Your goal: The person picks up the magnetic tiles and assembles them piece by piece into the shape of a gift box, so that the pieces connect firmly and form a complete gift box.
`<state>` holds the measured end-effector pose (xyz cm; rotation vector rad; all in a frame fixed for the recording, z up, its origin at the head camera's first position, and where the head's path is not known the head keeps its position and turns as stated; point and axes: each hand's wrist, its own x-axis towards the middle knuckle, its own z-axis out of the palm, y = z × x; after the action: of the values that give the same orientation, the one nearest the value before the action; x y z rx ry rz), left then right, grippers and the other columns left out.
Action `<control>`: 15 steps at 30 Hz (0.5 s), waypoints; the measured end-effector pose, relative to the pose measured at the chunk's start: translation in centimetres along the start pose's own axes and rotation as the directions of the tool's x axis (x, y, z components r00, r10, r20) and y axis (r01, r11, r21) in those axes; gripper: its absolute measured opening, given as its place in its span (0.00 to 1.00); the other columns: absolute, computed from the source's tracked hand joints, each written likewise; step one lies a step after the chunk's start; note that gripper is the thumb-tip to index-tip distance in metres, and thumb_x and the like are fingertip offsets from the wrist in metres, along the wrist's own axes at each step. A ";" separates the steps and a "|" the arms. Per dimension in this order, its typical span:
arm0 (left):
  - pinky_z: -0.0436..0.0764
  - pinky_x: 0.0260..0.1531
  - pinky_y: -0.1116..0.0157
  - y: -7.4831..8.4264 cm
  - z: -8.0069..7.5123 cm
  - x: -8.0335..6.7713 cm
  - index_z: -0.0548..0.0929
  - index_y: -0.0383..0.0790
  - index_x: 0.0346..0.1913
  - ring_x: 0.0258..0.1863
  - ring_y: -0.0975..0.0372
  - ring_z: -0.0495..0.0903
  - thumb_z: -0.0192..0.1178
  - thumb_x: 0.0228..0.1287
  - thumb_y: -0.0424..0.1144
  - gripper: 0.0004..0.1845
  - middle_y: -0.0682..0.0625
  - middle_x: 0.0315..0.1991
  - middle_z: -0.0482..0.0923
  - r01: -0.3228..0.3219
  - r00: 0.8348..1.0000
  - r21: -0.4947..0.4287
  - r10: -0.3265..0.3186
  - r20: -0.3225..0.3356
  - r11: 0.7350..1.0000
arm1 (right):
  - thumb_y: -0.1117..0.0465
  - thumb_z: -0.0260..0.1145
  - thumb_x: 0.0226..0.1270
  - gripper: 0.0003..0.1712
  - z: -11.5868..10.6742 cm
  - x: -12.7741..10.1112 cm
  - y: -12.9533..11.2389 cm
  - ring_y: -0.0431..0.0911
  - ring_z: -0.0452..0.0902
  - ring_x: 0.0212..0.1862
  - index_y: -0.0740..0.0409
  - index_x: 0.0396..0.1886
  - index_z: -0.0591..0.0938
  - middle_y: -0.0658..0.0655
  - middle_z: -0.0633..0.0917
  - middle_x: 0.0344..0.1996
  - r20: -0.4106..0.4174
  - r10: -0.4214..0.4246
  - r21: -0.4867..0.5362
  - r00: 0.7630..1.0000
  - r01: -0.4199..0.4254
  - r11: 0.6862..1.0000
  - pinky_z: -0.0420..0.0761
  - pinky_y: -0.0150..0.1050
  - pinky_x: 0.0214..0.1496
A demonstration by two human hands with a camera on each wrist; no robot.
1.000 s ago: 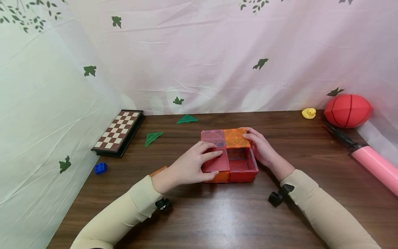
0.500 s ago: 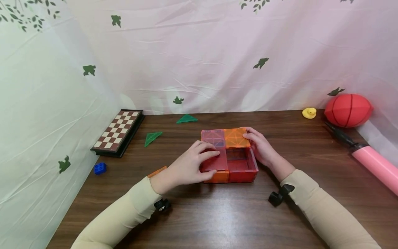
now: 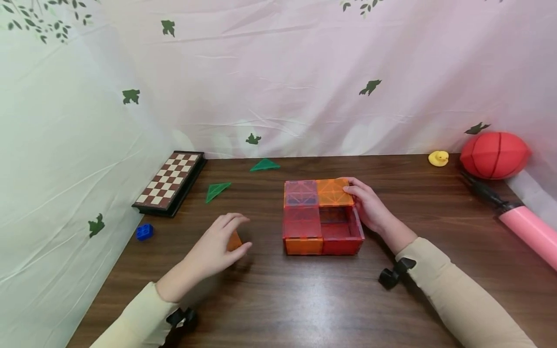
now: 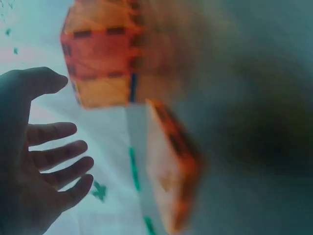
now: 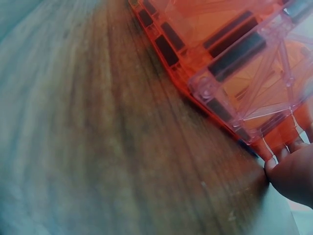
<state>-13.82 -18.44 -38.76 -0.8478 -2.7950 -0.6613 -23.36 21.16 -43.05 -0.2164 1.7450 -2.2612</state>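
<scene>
A low box of translucent magnetic tiles (image 3: 300,222) stands mid-table, its red, orange and purple squares topping all but the near right cell. That cell shows a red inside. My right hand (image 3: 367,205) holds the box's far right corner, fingertips on the orange top tile (image 3: 334,192); in the right wrist view, the thumb (image 5: 293,174) lies at the corner of the box (image 5: 230,88). My left hand (image 3: 213,249) is spread left of the box, over an orange tile piece (image 3: 234,240) that it partly hides. The left wrist view shows this orange piece (image 4: 171,166) blurred, apart from the fingers.
Two green triangle tiles (image 3: 217,192) lie behind the left hand. A checkered game board (image 3: 169,181) and a blue toy brick (image 3: 144,231) are at left. A yellow duck (image 3: 438,158), a red ball (image 3: 495,155) and a pink pump (image 3: 531,234) line the right side. A cloth backdrop borders the table.
My left hand has let go of the red top tile and moved left and toward me, to the orange piece. The right hand stays at the box's corner.
</scene>
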 end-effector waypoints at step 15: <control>0.76 0.59 0.45 -2.8 1.5 -4.2 0.80 0.37 0.61 0.63 0.43 0.73 0.74 0.59 0.41 0.28 0.35 0.63 0.74 0.089 0.986 0.125 -0.106 0.132 0.988 | 0.61 0.52 0.81 0.16 0.1 0.0 0.0 0.39 0.81 0.49 0.57 0.63 0.70 0.51 0.82 0.49 0.000 -0.005 -0.004 1.000 0.005 1.000 0.81 0.32 0.53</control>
<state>-11.91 -21.93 -42.26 -0.7665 -2.9816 -0.4598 -23.34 21.11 -43.03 -0.2216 1.7506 -2.2615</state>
